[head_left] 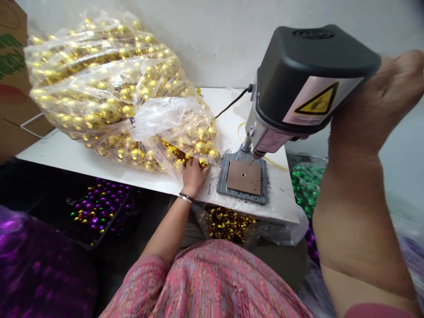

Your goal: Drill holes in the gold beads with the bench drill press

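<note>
My left hand (194,175) reaches into the opening of a clear plastic bag (159,117) full of shiny gold balls (202,148). Its fingertips are among the balls; whether they grip one is hidden. On the right, my right hand (394,88) is raised at the far side of a black and grey drill press (318,57), its fingers partly hidden behind the machine. The thin drill bit (252,161) points down above a brown square board (244,176) with a small hole, lying on the grey metal base (223,176).
The white table (82,161) carries bag and drill, with dark crumbs around the base. A cardboard box (13,119) stands at left. Below are a dark crate of purple, green and gold balls (99,207), gold pieces (228,223), a bag of green balls (306,183) and purple balls (36,265).
</note>
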The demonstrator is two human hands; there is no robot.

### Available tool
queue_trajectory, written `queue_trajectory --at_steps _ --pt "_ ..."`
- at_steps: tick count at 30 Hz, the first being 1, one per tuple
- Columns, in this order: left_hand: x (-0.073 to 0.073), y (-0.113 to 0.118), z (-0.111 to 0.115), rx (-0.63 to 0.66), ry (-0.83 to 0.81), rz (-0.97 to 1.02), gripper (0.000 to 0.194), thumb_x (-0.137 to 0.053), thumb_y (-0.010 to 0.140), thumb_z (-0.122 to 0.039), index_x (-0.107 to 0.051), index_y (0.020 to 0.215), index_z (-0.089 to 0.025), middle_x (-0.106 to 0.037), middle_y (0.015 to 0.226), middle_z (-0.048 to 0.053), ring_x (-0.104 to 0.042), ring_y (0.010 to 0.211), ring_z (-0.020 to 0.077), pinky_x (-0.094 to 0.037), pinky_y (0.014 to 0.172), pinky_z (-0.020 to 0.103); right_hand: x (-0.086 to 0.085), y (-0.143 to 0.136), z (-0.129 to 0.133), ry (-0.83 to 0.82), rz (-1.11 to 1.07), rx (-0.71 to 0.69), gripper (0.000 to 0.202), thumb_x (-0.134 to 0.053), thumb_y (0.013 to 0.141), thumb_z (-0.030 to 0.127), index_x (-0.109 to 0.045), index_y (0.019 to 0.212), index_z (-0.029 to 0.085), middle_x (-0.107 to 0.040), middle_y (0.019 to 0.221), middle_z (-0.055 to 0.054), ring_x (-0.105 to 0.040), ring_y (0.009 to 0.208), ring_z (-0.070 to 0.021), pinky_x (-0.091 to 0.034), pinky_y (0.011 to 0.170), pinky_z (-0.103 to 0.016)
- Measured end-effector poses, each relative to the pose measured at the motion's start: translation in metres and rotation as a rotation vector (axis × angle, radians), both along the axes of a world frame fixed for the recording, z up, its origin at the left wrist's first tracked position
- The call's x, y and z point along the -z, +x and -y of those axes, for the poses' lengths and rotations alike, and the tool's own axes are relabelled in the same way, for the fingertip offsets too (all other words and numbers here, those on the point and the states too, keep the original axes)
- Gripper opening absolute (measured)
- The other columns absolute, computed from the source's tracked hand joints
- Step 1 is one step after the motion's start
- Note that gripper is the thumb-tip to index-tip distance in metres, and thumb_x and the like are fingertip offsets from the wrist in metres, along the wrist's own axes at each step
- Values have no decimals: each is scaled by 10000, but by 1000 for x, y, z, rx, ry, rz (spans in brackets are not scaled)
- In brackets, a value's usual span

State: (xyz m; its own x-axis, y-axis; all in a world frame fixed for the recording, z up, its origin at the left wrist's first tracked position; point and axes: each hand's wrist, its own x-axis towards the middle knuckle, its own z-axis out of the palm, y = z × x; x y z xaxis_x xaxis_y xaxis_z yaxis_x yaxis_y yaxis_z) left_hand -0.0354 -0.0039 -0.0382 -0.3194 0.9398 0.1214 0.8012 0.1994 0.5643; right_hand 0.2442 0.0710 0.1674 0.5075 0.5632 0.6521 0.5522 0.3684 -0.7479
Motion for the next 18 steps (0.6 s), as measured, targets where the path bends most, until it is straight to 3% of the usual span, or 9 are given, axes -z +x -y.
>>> queue_trajectory --at_steps 4,7,11,14,18 --pt "0 4 8 12 -13 73 363 -755 801 -250 -604 1124 -185 -698 1106 155 -658 1103 344 -517 997 479 -10 -12 11 -129 -51 85 389 -474 980 142 -288 642 195 -314 654 70 -222 696 -41 -250 778 -268" --pt "1 1 26 208 69 297 445 -765 756 -235 -593 1164 -190 -697 1115 108 -674 1046 270 -537 978 417 -11 -15 12 -92 -75 52 378 -415 994 113 -288 648 196 -290 648 69 -229 685 -39 -243 767 -256" --pt "2 8 47 396 95 721 624 -808 720 -359 -554 1272 -215 -673 1212 88 -677 1077 226 -542 996 380 -11 -16 11 -110 -84 50 396 -408 996 92 -258 648 208 -275 646 65 -237 679 -38 -234 748 -245" --pt "-3 23 49 441 47 987 700 -849 680 -421 -544 1281 -233 -675 1212 82 -663 1109 226 -531 1010 381 -10 -14 10 -98 -83 32 390 -424 1001 106 -273 656 209 -283 644 66 -236 675 -42 -229 737 -241" --pt "-12 41 48 402 -58 1264 736 -904 619 -421 -556 1244 -246 -691 1198 69 -665 1075 216 -548 948 360 -9 -13 10 -76 -75 10 387 -475 996 130 -303 657 203 -310 625 71 -229 669 -48 -212 725 -248"
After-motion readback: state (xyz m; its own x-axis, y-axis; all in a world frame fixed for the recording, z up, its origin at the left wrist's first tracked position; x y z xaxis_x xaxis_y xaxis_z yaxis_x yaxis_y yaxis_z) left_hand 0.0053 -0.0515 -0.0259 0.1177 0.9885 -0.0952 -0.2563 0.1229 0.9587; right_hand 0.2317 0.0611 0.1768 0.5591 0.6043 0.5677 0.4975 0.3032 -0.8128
